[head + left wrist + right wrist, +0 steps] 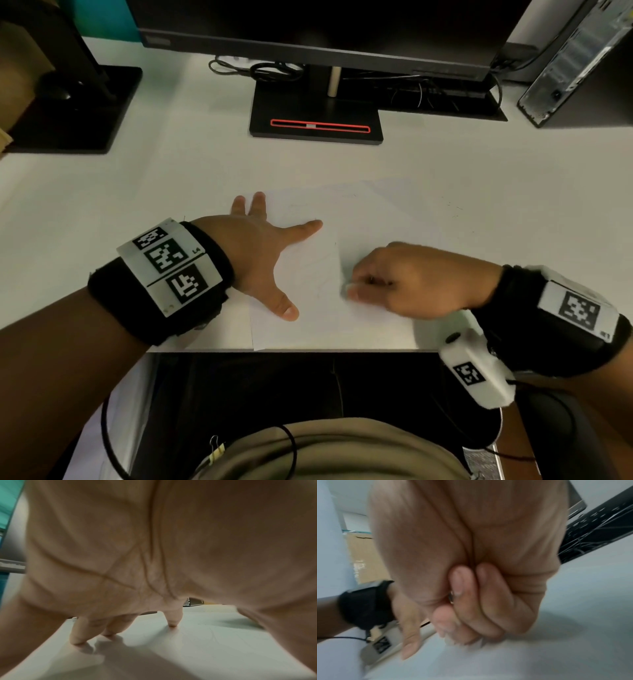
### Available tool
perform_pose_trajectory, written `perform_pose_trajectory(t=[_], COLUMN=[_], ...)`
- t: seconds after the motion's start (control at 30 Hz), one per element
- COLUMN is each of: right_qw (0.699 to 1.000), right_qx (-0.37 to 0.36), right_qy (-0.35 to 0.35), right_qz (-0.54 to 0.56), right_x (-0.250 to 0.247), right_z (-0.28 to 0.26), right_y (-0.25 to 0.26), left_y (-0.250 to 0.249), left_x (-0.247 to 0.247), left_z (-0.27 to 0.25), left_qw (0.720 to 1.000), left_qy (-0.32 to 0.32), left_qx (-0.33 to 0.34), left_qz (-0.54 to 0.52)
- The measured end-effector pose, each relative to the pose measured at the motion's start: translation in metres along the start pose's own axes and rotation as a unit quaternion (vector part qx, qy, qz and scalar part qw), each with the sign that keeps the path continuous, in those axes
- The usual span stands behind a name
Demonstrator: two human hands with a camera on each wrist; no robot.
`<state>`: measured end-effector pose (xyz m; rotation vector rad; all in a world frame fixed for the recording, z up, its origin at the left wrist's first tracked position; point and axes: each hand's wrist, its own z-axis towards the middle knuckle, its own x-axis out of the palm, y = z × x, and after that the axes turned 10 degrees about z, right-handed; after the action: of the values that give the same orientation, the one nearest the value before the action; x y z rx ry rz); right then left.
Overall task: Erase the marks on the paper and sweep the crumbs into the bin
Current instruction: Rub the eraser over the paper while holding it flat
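The white sheet of paper (359, 222) lay flat on the white desk (137, 192), close to the front edge. Its long side ran from left to right, and it was turned a little, so its far right corner sat farther back. Faint pencil marks (301, 209) showed on it, too pale to read.

The left hand (260, 253) lay spread flat on the left part of the paper, palm down. Its thumb pointed back toward the person and its first finger pointed to the right. In the left wrist view the fingertips (172, 624) pressed down on the sheet.

The right hand (407, 277) sat on the paper just right of the middle, with its knuckles up and its fingers curled under. It pinched a small white eraser (347, 287) between the thumb and the fingers, and the eraser touched the paper. In the right wrist view the curled fingers (458, 582) hid the eraser, and the picture was blurry.

Both wrists wore black bands with white blocks that had black-and-white square patterns (168, 257).

Behind the paper stood a black monitor stand with a red-edged slot (318, 126). A grey computer case (579, 65) stood at the far right, and black cables (274, 70) lay behind the stand.
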<state>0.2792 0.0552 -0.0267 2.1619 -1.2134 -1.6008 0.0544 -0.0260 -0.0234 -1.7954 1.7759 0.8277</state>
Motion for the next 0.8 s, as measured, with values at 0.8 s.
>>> perform_pose_trajectory(t=[0.8], right_qw=[1.000], right_qx=[-0.006], right_qy=[-0.020], right_qz=[0.011], right_x=[0.025], right_z=[-0.001], right_y=[0.021], left_y=[-0.002], left_x=[0.000], left_z=[-0.001], left_qw=[1.000], left_qy=[-0.005], left_qx=[-0.006], left_qz=[0.000])
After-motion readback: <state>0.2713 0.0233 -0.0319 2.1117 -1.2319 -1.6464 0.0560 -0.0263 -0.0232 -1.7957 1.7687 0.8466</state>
